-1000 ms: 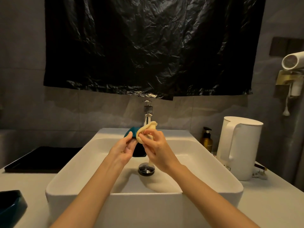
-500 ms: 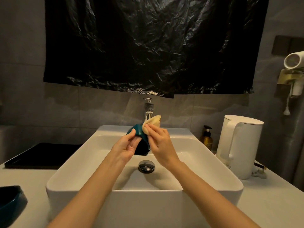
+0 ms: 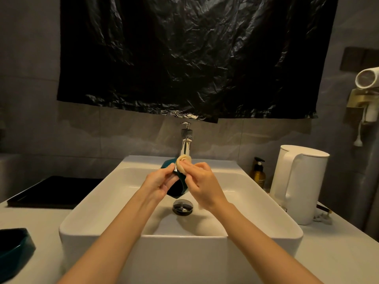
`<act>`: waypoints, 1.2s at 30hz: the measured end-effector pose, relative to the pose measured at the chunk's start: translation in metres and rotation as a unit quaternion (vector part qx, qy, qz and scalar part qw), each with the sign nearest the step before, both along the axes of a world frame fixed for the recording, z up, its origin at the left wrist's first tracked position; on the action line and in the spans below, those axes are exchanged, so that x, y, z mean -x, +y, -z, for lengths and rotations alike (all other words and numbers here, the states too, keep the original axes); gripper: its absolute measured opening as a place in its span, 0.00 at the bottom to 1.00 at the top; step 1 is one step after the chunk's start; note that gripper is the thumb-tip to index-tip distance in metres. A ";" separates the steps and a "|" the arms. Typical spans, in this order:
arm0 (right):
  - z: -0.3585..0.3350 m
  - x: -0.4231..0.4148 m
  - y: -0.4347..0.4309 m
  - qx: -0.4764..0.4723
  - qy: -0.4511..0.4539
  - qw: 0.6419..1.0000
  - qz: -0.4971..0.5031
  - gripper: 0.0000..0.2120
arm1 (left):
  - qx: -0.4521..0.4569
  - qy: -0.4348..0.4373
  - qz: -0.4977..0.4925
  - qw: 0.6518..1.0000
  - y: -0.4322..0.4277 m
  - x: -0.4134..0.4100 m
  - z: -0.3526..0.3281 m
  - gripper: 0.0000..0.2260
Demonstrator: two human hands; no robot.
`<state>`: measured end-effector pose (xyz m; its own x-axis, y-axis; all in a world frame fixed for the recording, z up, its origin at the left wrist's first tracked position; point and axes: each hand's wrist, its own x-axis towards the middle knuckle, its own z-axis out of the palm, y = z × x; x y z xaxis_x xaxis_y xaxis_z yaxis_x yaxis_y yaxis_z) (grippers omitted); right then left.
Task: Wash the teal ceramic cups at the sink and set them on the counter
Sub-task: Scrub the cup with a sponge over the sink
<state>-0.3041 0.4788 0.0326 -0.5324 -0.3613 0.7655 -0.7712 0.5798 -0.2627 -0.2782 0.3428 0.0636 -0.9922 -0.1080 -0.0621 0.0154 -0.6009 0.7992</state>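
You've got the teal cup (image 3: 181, 186) up over the middle of the sink (image 3: 143, 253), just below the tap (image 3: 185, 144), tipped on its side with the dark mouth facing you. Your left hand (image 3: 159, 184) has its fingers curled round the cup's side, and your right hand (image 3: 202, 181) is pinching a pale sponge (image 3: 183, 163) against the top of it.

My main worry is that wet glazed ceramic is slippery. If the scrubbing push beats that left-hand grip, the cup drops onto the hard basin by the drain (image 3: 183, 206) and probably chips. I can't tell if the water's running.

There's also another teal piece (image 3: 14, 249) on the table (image 3: 41, 222) at far left, half out of view, so mind your elbow when you set this one down.
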 end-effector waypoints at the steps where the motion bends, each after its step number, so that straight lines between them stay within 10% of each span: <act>1: -0.001 -0.003 0.000 -0.017 0.033 0.999 -0.003 0.21 | -0.001 0.005 0.000 1.000 -0.002 0.000 0.000 0.05; 9: -0.002 0.008 -0.002 0.037 -0.050 0.998 0.027 0.18 | 0.060 -0.006 -0.005 0.998 -0.001 0.000 0.001 0.05; 14: 0.001 0.001 0.003 -0.032 0.060 0.997 0.024 0.22 | 0.017 0.015 0.006 1.000 -0.004 0.001 0.001 0.04; 32: -0.003 0.008 0.002 0.035 -0.115 0.992 0.025 0.18 | 0.364 0.083 0.008 0.928 0.003 0.007 0.017 0.11; 36: -0.004 0.000 0.008 -0.030 -0.020 0.999 0.026 0.23 | 0.378 0.093 -0.002 0.921 0.004 0.008 0.015 0.10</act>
<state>-0.3036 0.4866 0.0368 -0.5810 -0.3769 0.7214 -0.7293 0.6346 -0.2558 -0.2860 0.3471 0.0485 -0.9776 -0.0544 0.2035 0.1953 0.1272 0.9725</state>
